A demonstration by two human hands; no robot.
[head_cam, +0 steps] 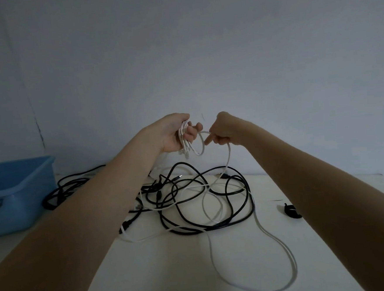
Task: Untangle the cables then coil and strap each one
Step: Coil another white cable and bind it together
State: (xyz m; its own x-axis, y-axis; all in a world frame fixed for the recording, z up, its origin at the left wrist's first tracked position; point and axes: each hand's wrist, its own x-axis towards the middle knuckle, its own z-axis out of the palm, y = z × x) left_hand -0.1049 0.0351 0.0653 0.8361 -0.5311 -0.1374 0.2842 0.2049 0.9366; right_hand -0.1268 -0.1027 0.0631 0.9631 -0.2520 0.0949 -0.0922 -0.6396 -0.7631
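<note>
A thin white cable (229,156) hangs between both raised hands. The left hand (176,135) grips its coiled loops; the right hand (222,133) pinches the loose run, which drops into tangled black cables (213,203) on the white table (172,271). Far left, a blue plastic bin (14,191) (cut off). A small black strap (291,211) is half hidden by the right arm.

dim, flat light and a wide-angle warp

the room sits in low, cool light with no clear source, the wall (202,42) grey-blue and darker toward the corners. no glare, only soft, faint shadows under the black cables (214,225) on the white table (184,271). the forearms bulge huge at the lower edges, stretched by the lens. fine detail is soft and smeared, the coil of white cable (185,143) blurring into the fingers.
</note>
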